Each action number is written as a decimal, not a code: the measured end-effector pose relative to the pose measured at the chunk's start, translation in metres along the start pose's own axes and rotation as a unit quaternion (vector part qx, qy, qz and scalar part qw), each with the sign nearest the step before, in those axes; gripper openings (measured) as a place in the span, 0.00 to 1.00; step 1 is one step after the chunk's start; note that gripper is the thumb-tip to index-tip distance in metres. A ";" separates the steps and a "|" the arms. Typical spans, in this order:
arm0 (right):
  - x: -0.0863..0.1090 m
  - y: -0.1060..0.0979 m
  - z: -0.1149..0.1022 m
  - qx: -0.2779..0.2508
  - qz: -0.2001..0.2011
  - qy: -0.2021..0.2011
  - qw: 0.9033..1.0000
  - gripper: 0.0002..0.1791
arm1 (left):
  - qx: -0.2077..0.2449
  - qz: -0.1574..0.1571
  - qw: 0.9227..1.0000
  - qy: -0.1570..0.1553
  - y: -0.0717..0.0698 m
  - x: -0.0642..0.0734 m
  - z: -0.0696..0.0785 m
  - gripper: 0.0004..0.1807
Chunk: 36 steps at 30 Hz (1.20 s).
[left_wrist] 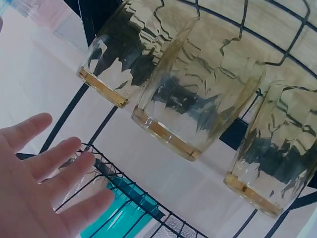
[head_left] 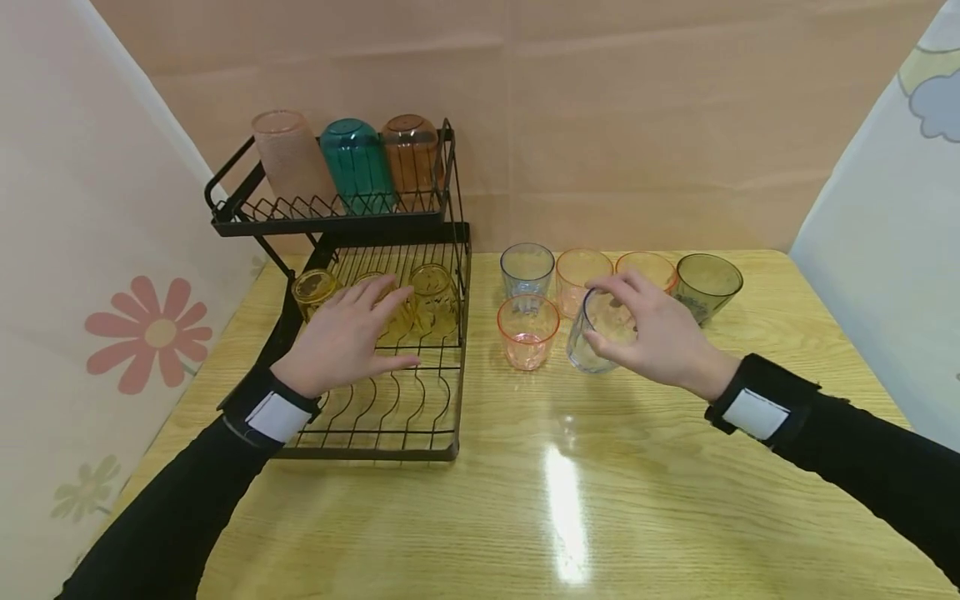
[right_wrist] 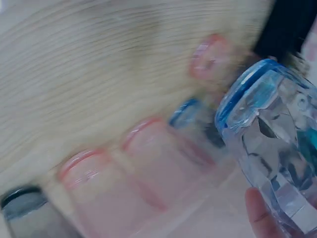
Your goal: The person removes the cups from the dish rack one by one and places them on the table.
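My right hand (head_left: 652, 332) holds a clear faceted glass (head_left: 587, 348) with a bluish rim, thumb and fingers on either side of it. In the right wrist view this glass (right_wrist: 272, 139) appears large, with a fingertip against its side. Left of it stands a pink glass (head_left: 527, 340) with an orange-red rim. My left hand (head_left: 348, 333), fingers spread, hovers over the lower tier of a black wire dish rack (head_left: 375, 455) and holds nothing. Three yellow faceted glasses stand upside down there; the right one (head_left: 435, 304) shows best, while the hand partly hides the middle one.
On the rack's upper tier are a frosted pink glass (head_left: 294, 162), a teal glass (head_left: 356, 162) and a brown glass (head_left: 411, 158), all upside down. Along the table's back stand a blue-rimmed glass (head_left: 527, 268), two pinkish glasses and an olive glass (head_left: 705, 287).
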State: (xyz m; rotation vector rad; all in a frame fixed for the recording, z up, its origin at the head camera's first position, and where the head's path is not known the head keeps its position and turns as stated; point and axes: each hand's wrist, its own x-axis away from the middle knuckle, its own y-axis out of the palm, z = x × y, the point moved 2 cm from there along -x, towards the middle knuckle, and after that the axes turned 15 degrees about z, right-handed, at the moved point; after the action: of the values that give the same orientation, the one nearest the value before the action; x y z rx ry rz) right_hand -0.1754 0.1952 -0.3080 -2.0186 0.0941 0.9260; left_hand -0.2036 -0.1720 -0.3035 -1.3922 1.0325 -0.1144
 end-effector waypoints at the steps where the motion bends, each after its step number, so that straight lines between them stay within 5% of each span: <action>1: 0.003 0.001 0.003 0.015 -0.003 -0.014 1.000 0.30 | -0.004 -0.006 1.000 -0.003 0.001 -0.001 -0.001 0.53; 9: 0.018 0.027 0.022 0.061 -0.047 -0.071 0.994 0.33 | -0.025 -0.066 0.997 -0.033 0.006 -0.011 -0.011 0.64; 25: 0.018 0.054 0.040 0.067 -0.108 0.023 0.992 0.36 | -0.031 -0.089 0.993 -0.074 0.008 -0.048 -0.016 0.66; 36: 0.010 0.040 0.038 0.096 -0.110 0.004 0.989 0.42 | -0.021 -0.098 0.989 -0.109 0.012 -0.064 -0.016 0.67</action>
State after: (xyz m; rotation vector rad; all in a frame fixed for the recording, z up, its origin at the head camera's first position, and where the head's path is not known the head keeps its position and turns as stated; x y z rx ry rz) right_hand -0.2060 0.2024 -0.3545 -1.8132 -0.0331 0.7394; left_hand -0.2573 -0.1410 -0.2770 -1.5057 0.7201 -0.0830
